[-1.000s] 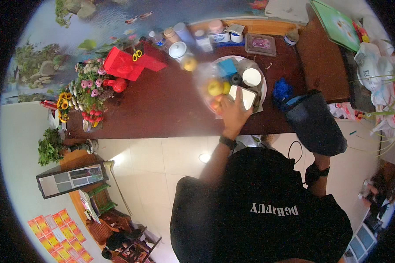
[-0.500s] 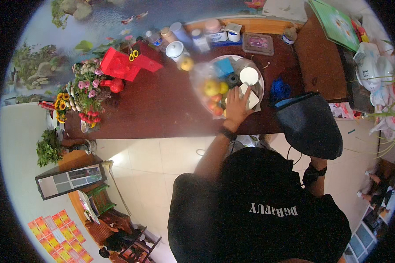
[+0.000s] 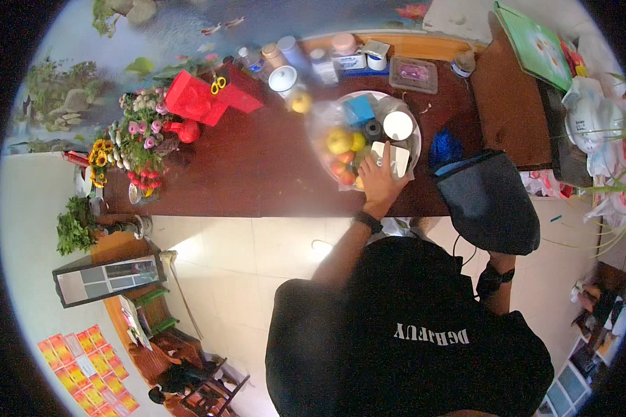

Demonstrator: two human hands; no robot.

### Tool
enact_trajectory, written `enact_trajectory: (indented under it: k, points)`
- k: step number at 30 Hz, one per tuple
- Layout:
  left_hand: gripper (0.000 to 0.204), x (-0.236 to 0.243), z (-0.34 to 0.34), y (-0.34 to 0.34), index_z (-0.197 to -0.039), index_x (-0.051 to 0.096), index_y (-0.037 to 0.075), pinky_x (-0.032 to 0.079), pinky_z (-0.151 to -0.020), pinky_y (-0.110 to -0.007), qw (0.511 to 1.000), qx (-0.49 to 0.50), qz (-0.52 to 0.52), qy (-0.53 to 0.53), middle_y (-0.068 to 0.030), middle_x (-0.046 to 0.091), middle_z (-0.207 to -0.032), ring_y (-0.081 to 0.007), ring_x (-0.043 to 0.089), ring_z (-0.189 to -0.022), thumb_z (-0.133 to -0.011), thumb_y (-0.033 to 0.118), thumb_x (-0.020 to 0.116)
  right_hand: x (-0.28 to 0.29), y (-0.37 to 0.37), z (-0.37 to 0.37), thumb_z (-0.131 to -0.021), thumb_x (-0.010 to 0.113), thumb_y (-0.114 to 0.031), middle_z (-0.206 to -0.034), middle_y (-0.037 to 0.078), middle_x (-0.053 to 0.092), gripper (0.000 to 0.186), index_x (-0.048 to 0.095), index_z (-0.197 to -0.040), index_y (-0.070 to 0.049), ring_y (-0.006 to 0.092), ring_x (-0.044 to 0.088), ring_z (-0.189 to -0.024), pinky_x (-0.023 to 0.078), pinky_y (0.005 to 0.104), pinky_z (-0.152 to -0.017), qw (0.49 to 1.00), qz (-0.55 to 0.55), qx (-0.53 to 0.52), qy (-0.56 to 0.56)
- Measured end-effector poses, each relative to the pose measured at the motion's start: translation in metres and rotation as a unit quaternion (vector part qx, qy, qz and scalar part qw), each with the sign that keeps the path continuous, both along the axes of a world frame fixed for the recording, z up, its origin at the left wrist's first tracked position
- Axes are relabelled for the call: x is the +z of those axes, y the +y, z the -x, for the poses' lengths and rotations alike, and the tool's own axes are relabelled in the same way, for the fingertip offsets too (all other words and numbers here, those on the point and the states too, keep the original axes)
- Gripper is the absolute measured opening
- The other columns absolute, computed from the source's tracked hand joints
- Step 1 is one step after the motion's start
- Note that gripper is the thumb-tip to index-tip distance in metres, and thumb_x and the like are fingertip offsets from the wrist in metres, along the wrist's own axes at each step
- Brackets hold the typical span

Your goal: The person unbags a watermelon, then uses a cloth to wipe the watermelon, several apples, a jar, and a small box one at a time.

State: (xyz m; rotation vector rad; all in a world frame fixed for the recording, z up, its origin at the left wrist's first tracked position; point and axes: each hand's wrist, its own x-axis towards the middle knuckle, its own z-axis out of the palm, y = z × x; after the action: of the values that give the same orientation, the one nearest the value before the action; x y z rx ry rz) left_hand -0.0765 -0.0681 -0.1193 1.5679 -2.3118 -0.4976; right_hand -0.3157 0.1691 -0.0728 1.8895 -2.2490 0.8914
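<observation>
My left hand (image 3: pixel 381 186) reaches over the near part of a round tray (image 3: pixel 417 149). Its fingers are spread and touch a white square box (image 3: pixel 395 159), the index finger stretched across it. Beside the box are apples (image 3: pixel 339 141) in clear plastic, a dark ring-shaped roll (image 3: pixel 373 128), a white round lid (image 3: pixel 397 126) and a blue box (image 3: pixel 358 109). My right forearm (image 3: pixel 497 295) runs up to a dark fabric bag (image 3: pixel 492 205) with a blue lining, held up at the table edge with its mouth toward the tray. The bag hides my right hand.
Blue crumpled material (image 3: pixel 445 144) lies between tray and bag. Jars and bottles (image 3: pixel 287 52) line the back, near a clear plastic box (image 3: pixel 414 74). Flowers (image 3: pixel 142 132), a red box (image 3: pixel 193 97) and yellow-handled scissors (image 3: pixel 218 85) are at left. A wooden cabinet side (image 3: pixel 511 104) rises at right.
My left hand has drawn back slightly toward me, from lying across the white square box to touching its near left side. The bag stays about where it was.
</observation>
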Motion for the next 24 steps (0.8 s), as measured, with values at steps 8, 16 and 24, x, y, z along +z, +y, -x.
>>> enact_trajectory:
  k: [8, 16, 24]
  points:
    - [0.089, -0.021, 0.031, 0.024, -0.141, 0.029, 0.019, 0.029, -0.095, -0.052, 0.999, 0.050, 0.012, -0.008, -0.0298, 0.030, -0.134, -0.0437, 0.034, -0.120, -0.066, 0.043, 0.072, 0.014, -0.005, -0.001, -0.075, 0.074, -0.026, -0.134, 0.014, 0.047, 0.067, 0.044, -0.132, -0.007, 0.0294, 0.042, -0.125, 0.031, 0.0406, -0.105, 1.000, -0.024, 0.006, 0.001]
    - [0.085, -0.017, 0.040, 0.013, -0.138, 0.032, 0.018, 0.028, -0.096, -0.051, 0.998, 0.047, -0.028, -0.028, -0.0317, 0.030, -0.135, -0.0436, 0.034, -0.120, -0.066, 0.039, 0.073, 0.021, -0.005, 0.002, -0.076, 0.072, -0.026, -0.133, 0.014, 0.047, 0.064, 0.045, -0.131, -0.007, 0.0289, 0.043, -0.124, 0.031, 0.0402, -0.105, 0.999, -0.031, 0.013, 0.002]
    - [0.087, -0.016, 0.046, 0.002, -0.138, 0.031, 0.018, 0.024, -0.100, -0.053, 0.991, 0.134, -0.005, 0.021, -0.0306, 0.023, -0.140, -0.0433, 0.031, -0.123, -0.066, 0.038, 0.074, 0.026, -0.015, 0.013, -0.077, 0.070, -0.026, -0.132, 0.014, 0.048, 0.061, 0.046, -0.130, -0.007, 0.0284, 0.044, -0.123, 0.032, 0.0399, -0.104, 0.999, -0.036, 0.028, 0.005]
